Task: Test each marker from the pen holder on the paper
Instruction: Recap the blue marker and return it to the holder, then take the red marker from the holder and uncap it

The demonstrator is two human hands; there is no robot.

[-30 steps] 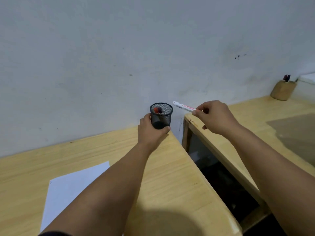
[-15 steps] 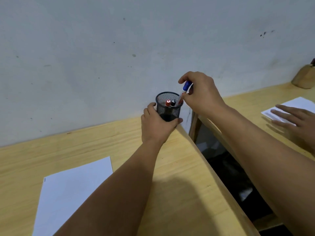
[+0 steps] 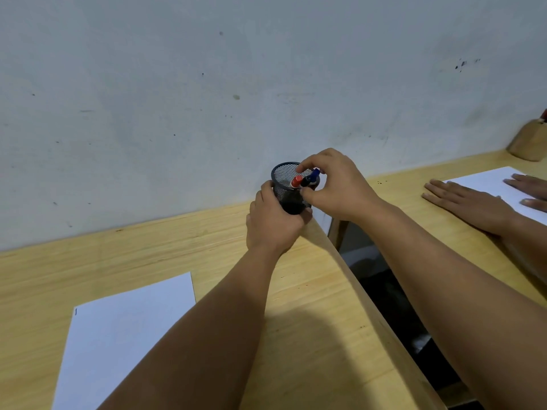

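Note:
A black mesh pen holder (image 3: 283,176) stands at the far right corner of the wooden table (image 3: 148,255), close to the wall. My left hand (image 3: 272,223) is wrapped around its lower part. Inside it stand a red-capped marker (image 3: 296,182), a black-capped marker (image 3: 305,182) and a blue-capped marker (image 3: 315,173). My right hand (image 3: 340,184) hovers over the holder's right rim, with its fingertips curled around the blue-capped marker. A white sheet of paper (image 3: 124,335) lies on the table at the lower left, away from both hands.
A dark gap (image 3: 390,291) separates this table from a second wooden table on the right. There another person's hand (image 3: 473,205) rests flat beside a white sheet (image 3: 488,182). A wooden holder (image 3: 529,143) stands at the far right against the wall.
My right hand brought the marker from the right, turned it upright and lowered it into the holder. The view shifted, and another person's hands and paper appeared at right.

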